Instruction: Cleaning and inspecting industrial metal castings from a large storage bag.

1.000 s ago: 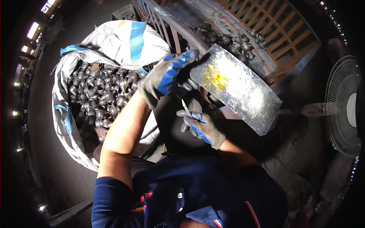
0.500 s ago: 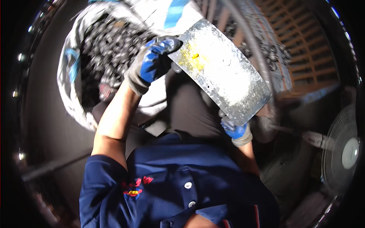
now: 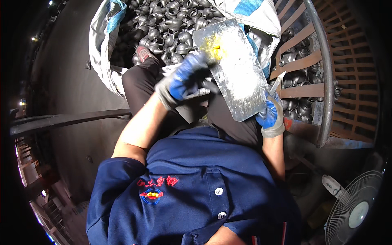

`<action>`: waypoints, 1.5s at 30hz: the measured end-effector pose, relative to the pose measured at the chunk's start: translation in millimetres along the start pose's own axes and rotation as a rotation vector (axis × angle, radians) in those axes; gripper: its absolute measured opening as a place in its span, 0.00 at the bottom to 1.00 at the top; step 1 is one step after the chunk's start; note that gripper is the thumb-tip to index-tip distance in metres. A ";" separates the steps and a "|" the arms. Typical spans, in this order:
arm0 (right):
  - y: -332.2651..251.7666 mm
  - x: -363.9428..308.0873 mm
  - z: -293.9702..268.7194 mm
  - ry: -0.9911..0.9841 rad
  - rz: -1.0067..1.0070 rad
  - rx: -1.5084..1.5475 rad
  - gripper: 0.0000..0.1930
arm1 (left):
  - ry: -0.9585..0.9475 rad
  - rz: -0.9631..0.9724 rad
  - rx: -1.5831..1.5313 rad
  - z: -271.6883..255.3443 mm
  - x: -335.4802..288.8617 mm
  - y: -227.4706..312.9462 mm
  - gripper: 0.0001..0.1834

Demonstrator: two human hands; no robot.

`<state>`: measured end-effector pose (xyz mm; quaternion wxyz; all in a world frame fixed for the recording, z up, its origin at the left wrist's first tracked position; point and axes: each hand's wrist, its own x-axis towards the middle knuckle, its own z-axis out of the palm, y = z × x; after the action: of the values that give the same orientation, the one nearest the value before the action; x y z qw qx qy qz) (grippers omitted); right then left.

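Note:
A speckled grey metal plate point(image 3: 241, 73) with a yellow powdery patch lies tilted over my right thigh. My right hand point(image 3: 270, 112), in a blue-and-grey glove, is closed beside the plate's lower right edge. From its fist a slim, pale pointed tool point(image 3: 277, 83) sticks up; its lower part is hidden. My left hand point(image 3: 185, 79), gloved alike, is smeared by motion just left of the plate. A small dark grey piece point(image 3: 210, 85) shows by its fingers, and whether they hold it I cannot make out.
A white woven sack point(image 3: 100, 53) full of dark metal fittings point(image 3: 173, 24) stands ahead, with my shoe point(image 3: 145, 54) against it. At right, a brown slatted metal crate point(image 3: 302, 65) holds more fittings. A white fan point(image 3: 355, 212) stands at lower right, a dark bar point(image 3: 69, 120) at left.
My left hand has let go of the plate's upper left corner and moved down. The plate has turned steeper and shifted. The view has swung, showing more of the sack and crate.

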<state>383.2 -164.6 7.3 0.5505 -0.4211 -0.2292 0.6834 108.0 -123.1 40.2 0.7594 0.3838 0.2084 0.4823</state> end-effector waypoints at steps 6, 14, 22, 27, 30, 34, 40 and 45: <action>-4.6 1.1 -11.8 -0.027 -0.059 -0.215 0.15 | -0.257 -0.274 0.324 30.9 -0.6 -22.2 0.20; -36.8 -27.8 4.0 0.061 -0.480 -0.995 0.23 | 0.082 -0.409 0.351 57.9 7.3 -45.1 0.13; -21.3 -47.8 15.6 -0.051 -0.400 -1.362 0.26 | 0.082 -0.511 0.305 57.0 14.3 -55.1 0.12; -13.9 -44.9 0.1 -0.125 -0.512 -1.296 0.24 | 0.057 -0.496 0.370 52.4 14.5 -65.0 0.14; -19.9 -48.6 9.4 -0.132 -0.429 -1.325 0.22 | 0.050 -0.508 0.408 56.2 16.7 -62.9 0.14; -33.2 -45.1 7.5 -0.247 -0.244 -1.350 0.20 | 0.004 -0.362 0.556 55.4 18.1 -67.4 0.12; -14.2 -37.8 0.9 -0.223 -0.114 -0.847 0.14 | 0.057 -0.549 0.262 54.3 23.1 -72.6 0.09; -5.4 -42.9 6.1 -0.078 -0.166 -0.787 0.12 | 0.075 -0.506 0.308 54.1 20.9 -76.6 0.12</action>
<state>382.9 -202.8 28.6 0.3916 -0.5536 -0.5272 0.5121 198.4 -143.5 14.7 0.7801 0.4122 0.3963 0.2541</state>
